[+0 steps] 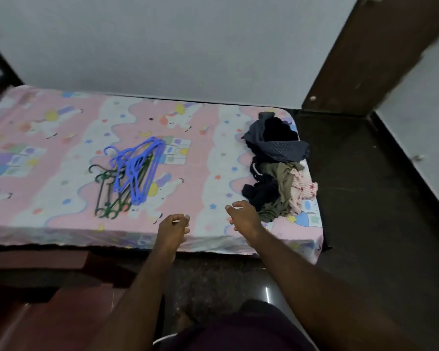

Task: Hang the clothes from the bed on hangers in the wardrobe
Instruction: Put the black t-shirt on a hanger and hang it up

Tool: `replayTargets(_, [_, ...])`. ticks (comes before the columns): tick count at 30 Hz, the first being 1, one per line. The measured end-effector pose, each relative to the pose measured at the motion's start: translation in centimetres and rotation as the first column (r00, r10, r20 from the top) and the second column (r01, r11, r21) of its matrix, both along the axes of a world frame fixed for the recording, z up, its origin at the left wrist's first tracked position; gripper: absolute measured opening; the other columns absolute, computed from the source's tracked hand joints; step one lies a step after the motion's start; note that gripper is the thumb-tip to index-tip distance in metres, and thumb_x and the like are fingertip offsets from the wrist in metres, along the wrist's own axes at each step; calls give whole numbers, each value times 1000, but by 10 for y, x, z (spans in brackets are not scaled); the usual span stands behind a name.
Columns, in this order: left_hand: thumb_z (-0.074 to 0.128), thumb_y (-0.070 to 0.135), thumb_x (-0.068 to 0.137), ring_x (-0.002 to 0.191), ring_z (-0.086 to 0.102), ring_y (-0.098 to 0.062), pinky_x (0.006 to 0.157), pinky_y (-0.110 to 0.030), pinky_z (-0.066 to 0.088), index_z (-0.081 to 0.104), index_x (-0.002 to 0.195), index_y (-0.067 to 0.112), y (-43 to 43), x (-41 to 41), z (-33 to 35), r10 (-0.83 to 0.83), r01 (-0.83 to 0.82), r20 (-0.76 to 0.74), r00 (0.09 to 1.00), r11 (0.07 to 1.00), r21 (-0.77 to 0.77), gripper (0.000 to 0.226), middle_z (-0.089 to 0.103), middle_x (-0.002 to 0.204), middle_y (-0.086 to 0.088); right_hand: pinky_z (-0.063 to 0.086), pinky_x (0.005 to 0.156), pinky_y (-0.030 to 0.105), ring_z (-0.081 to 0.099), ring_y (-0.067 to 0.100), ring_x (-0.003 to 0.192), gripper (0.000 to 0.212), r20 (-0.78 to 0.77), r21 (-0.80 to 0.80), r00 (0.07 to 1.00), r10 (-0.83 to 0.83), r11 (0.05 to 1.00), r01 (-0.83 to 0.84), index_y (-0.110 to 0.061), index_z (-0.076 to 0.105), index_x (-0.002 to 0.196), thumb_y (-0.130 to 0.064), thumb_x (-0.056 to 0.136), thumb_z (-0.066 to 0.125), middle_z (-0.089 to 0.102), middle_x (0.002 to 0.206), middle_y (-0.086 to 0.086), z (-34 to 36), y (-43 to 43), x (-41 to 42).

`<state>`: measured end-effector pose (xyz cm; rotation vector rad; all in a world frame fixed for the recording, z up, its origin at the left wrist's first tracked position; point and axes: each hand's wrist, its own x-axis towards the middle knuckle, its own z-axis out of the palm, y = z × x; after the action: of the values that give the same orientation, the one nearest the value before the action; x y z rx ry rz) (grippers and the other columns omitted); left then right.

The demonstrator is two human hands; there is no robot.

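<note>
Pink, white-banded bedsheet printed with cartoon unicorns and stars covers the single bed, which runs across the head view against a plain pale grey wall. Near the middle of the sheet lies a loose bundle of blue plastic clothes hangers, overlapping a bundle of dark green plastic hangers just to their left and nearer the front edge.

The clothes are heaped at the right end of the bed:
- a dark grey ribbed garment at the far side
- a crumpled olive-green garment nearer the front
- a navy-black garment touching the olive one on its left
- a pink-and-white patterned garment at the bed's right edge

Both bare arms reach forward over the front edge of the mattress. The left hand hovers above the sheet with its fingers loosely curled and holds nothing. The right hand is relaxed and partly spread, also holding nothing, just beside the near corner of the clothes heap without touching it.

A dark brown wooden panel stands at the upper right, above a dark polished floor.
</note>
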<state>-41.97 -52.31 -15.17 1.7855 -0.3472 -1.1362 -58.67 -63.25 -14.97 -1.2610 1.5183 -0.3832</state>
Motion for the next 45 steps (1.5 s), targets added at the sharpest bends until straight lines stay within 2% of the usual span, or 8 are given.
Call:
replayTargets(6, [61,26,95,81,66,-19,67,-30,51,61,111,12,-88,-12,2,-204,204,9,979,978,47,22,69,103,-11,52,83,42,65,28,96,35,19,-8,993,-120,993,120,-9,62,111,-37,90,65,66,102,9,-12,-45,-42])
replayTargets(10, [60,25,95,81,65,-19,71,-31,51,62,111,9,-139,-28,1,-266,264,16,964,961,80,23,68,102,-11,39,66,36,50,23,73,45,15,0,988,-156,988,156,17,54,104,-25,93,63,54,87,38,-28,-92,-72])
replayTargets(15, [60,23,95,80,66,-18,77,-33,52,61,113,11,-203,-41,0,-314,303,52,948,941,150,22,68,102,-11,53,75,43,65,29,87,19,-25,70,984,-179,981,180,-13,64,99,-30,91,66,67,91,14,-61,-173,-92])
replayTargets(26, [59,27,95,85,68,-16,77,-32,53,63,105,17,-298,-65,-17,-302,275,44,952,910,309,15,70,100,-3,53,92,43,63,31,107,32,-333,143,918,213,974,-174,-14,68,119,-30,91,64,66,119,11,-161,-303,-108])
replayTargets(31, [60,26,94,84,68,-16,77,-33,53,64,105,16,-308,-69,-26,-276,254,11,961,897,362,16,71,99,-4,41,105,39,44,35,130,47,-414,338,773,480,870,-359,-10,49,141,-31,99,53,33,151,16,-173,-313,-102])
replayTargets(36, [59,26,95,85,69,-17,80,-36,54,64,100,19,-314,-69,-33,-260,239,-1,966,888,392,10,72,99,-5,43,91,34,54,36,117,31,-454,294,789,414,905,-306,0,59,124,-10,96,47,58,126,21,-179,-315,-109])
replayTargets(41, [59,29,95,90,68,-22,75,-32,54,64,108,13,-326,-81,-37,-301,283,-19,953,871,402,21,70,102,-7,51,87,36,65,32,101,21,-294,187,950,108,981,-54,2,68,108,1,93,53,67,115,23,-165,-322,-116])
replayTargets(45, [60,41,94,95,67,-22,78,-37,56,62,110,14,-346,-97,-34,-277,278,-59,959,881,383,32,67,108,-9,54,58,22,64,10,52,10,278,383,944,-176,922,59,8,61,95,14,88,59,65,81,20,-98,-308,-95])
